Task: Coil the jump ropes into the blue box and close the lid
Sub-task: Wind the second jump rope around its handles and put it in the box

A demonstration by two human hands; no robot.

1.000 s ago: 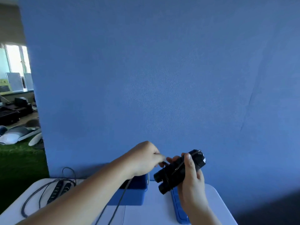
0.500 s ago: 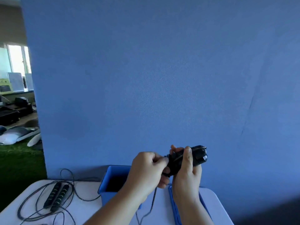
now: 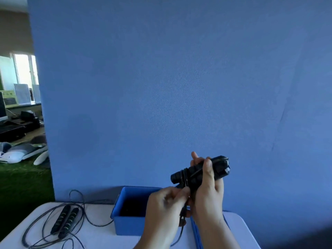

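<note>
Blue backdrop behind a white table (image 3: 100, 236). Right hand (image 3: 209, 193) clamps the paired handles (image 3: 199, 172); left hand (image 3: 167, 202), just below that grip, pinches the cord (image 3: 182, 215). Box (image 3: 125, 225) sits open, below-left of the grip. Slack tension could let the wraps slide off. Lid (image 3: 195, 232) mostly hidden; second rope (image 3: 65, 219) lies loose, well left.

Two hands (image 3: 167, 205) (image 3: 209, 191). Two ropes: one (image 3: 199, 172) held, with two handles together, one (image 3: 64, 219) on the table (image 3: 97, 236), also two handles. One blue box (image 3: 124, 225). One lid (image 3: 195, 230).
</note>
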